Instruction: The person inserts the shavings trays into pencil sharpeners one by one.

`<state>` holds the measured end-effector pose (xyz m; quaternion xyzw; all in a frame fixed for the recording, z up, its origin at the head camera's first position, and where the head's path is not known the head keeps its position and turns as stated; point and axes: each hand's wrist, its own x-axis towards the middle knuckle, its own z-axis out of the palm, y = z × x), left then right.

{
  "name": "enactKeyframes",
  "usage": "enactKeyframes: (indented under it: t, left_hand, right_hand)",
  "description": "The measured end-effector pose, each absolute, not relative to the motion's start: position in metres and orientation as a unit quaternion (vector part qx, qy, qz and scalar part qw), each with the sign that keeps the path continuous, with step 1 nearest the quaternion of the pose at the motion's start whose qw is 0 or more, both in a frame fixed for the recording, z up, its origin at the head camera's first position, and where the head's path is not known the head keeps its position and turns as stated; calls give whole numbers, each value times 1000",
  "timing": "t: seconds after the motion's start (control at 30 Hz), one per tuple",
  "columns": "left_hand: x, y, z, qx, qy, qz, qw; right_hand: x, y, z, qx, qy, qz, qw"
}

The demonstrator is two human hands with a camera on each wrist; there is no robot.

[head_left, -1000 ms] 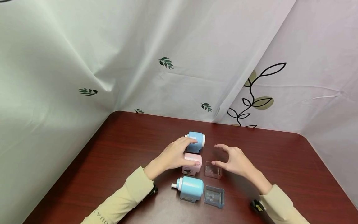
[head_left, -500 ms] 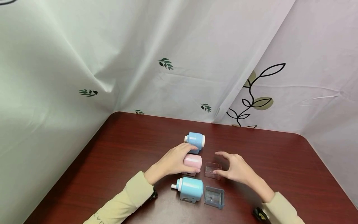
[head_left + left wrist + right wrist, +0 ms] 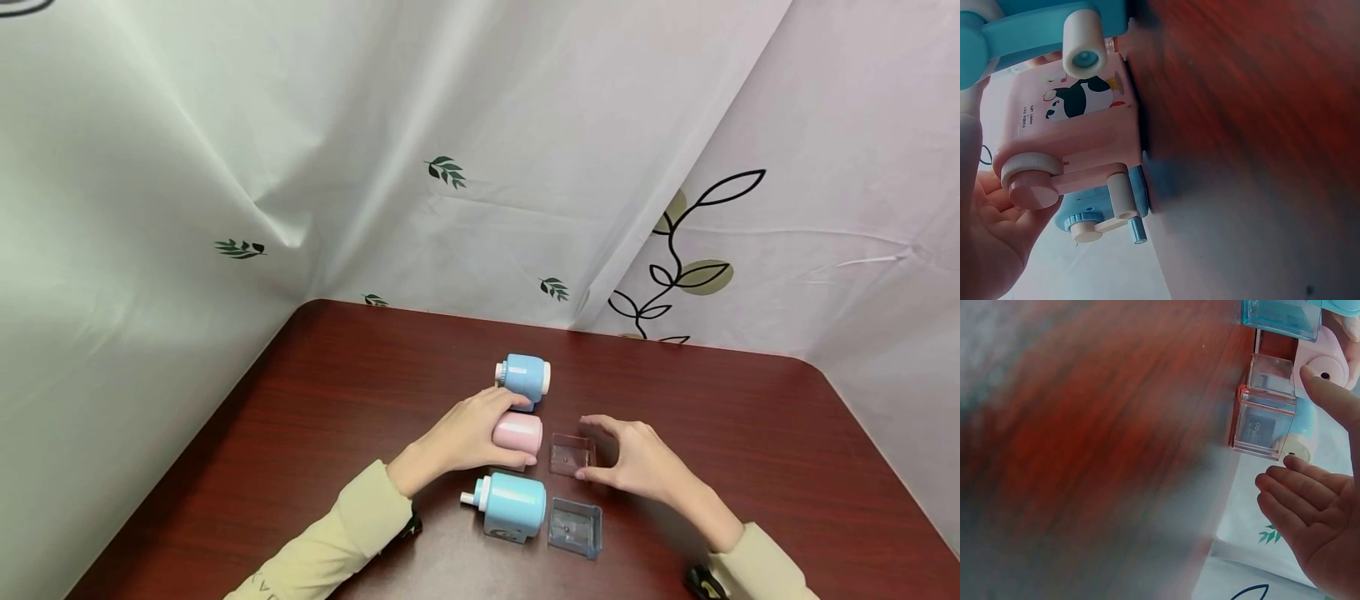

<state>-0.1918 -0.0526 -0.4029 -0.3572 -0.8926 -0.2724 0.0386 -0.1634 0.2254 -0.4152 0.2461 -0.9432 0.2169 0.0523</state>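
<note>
My left hand [image 3: 468, 429] grips the pink pencil sharpener [image 3: 519, 432] from above, thumb on the near side and fingers on the far side. Its panda picture, crank and white ring show in the left wrist view, where the pink body [image 3: 1079, 137] stands on the table. Fingers spread from the thumb, my right hand [image 3: 641, 458] hovers around the right end of a clear pinkish drawer [image 3: 568, 455]. Its thumb tip overlaps the drawer's near corner in the head view. The right wrist view shows the open palm [image 3: 1319, 519] holding nothing.
A light-blue sharpener [image 3: 514, 504] lies nearer, with a clear bluish drawer [image 3: 575, 527] to its right. Behind the pink one stands another blue sharpener [image 3: 528, 377]. The dark red table [image 3: 360, 367] ends at a white patterned curtain [image 3: 420, 250].
My left hand has come down and toward me onto the pink sharpener and now grips it. The right hand has moved lower and closer to me, beside the pinkish drawer.
</note>
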Motion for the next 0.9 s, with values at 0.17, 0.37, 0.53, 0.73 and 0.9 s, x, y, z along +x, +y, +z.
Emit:
enactKeyframes:
  t: [0.17,0.37,0.53,0.73,0.9]
  left_hand:
    - [-192,-53,-403,-356,-894,-270,35]
    - [-192,-53,-405,-356,-897,-261,23]
    - [-193,-52,-407,-356,-899,-253,24]
    - [-193,-51,-406,-360,-899,-248,27]
    - [-193,-51,-407,-360,-900,-244,29]
  right_hand:
    - [-164,226,-417,256,-942,213,50]
    - [-165,226,-418,261,-942,208,36]
    - [-166,226,-418,264,-942,207,27]
    - [-167,227,-419,270,-941,202,15]
    - [-167,227,-419,273,-940,205,8]
